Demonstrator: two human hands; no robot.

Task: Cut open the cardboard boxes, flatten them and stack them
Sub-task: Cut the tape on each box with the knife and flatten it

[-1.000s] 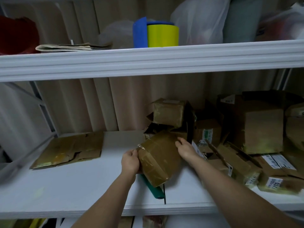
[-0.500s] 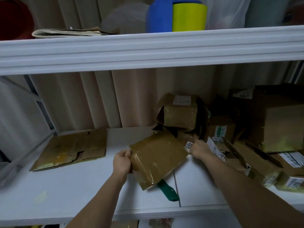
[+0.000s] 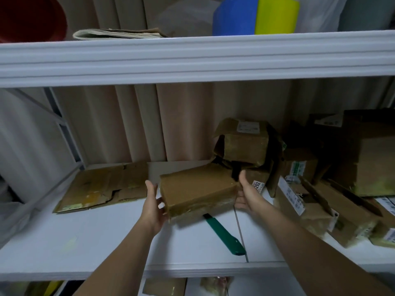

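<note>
- Cardboard, flattened, lies far left on the shelf; looks like the start of the stack, so the next flat piece likely goes on it.
- Left hand holds the left end of the box, thumb up along the side, fingers curled under; grip clamped on it.
- Box is between both hands, tilted, lifted just off the shelf. Looks light and stiff but dented; glossy tape on the front face could be slippery. Best held by the two short ends, as now.
- Cutter, green, lies on the shelf under and in front of the box.
- Right hand cups the right end, thumb up, fingers wrapped below; grip clamped on it.
- Pile of uncut boxes sits right, well apart from the flat piece.
</note>
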